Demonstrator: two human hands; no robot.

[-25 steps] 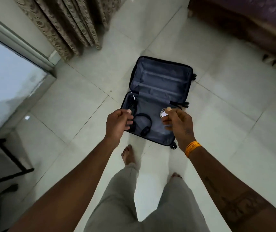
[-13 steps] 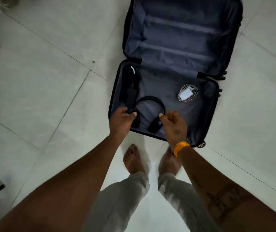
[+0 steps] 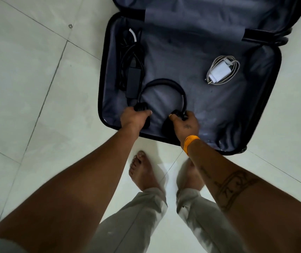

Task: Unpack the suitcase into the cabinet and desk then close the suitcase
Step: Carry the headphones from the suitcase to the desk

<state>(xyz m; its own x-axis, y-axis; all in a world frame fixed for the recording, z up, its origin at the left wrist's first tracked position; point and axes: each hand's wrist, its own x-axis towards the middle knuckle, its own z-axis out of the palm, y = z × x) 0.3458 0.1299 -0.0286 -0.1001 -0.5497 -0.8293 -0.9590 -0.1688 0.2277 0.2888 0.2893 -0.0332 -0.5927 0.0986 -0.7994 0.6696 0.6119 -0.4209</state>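
An open black suitcase (image 3: 266, 128) lies flat on the pale tiled floor (image 3: 36, 79). Black headphones (image 3: 161, 84) rest in its near half, by the near rim. The left hand (image 3: 134, 118) grips one ear cup, fingers curled around it; the right hand (image 3: 186, 124) grasps the other. A black power adapter (image 3: 133, 82) with its cable lies just left of the headband, a white charger (image 3: 219, 72) well to the right.
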